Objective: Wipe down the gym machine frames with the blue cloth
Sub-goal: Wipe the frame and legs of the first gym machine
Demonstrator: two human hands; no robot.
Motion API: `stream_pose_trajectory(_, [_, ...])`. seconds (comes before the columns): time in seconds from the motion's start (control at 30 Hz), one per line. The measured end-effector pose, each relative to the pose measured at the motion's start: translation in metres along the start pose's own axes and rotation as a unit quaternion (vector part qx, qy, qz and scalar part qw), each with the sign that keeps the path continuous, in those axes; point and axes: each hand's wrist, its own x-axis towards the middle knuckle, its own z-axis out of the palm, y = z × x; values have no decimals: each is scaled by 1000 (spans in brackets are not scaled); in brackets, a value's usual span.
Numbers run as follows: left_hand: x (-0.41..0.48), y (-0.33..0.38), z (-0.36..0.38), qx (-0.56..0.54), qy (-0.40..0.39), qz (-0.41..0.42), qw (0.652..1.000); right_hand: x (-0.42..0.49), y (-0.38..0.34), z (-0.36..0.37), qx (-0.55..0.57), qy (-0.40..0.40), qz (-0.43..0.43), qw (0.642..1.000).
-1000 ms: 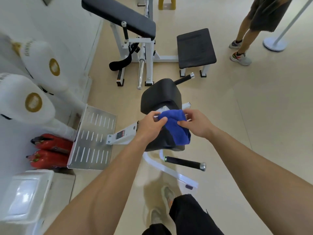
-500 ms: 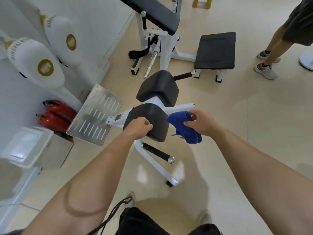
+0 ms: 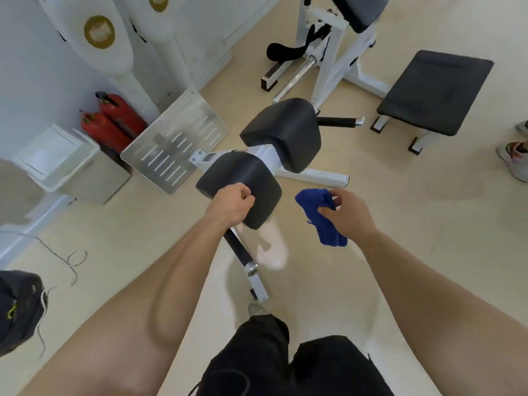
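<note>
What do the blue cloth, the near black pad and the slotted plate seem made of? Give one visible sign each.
Blue cloth: probably terry or microfibre; limp folds, fuzzy surface. Near black pad: likely vinyl over padding; matte, fine woven-look grain. Slotted plate: bare metal, perhaps aluminium; dull grey sheen.

We read no legible text anywhere; gold round emblems (image 3: 99, 32) on the white bags (image 3: 114, 61) are too blurred.

Bunched blue cloth (image 3: 320, 217) beside white frame (image 3: 311, 176)

Cloth (image 3: 320, 215) right of near pad (image 3: 245, 181)
</note>
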Motion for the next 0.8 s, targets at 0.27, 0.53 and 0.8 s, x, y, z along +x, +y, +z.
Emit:
stream_pose_trajectory(0.27, [88,4,25,8,41,-50,998,125,-4,57,38,0,-45,998])
stream_pose_trajectory(0.53, [178,-4,48,23,184,-54,981,231,-15,147,-13,53,-246,968])
stream_pose_trajectory(0.8, [181,-38,67,-10,269,-66,961,247,64,193,-45,48,-290,955])
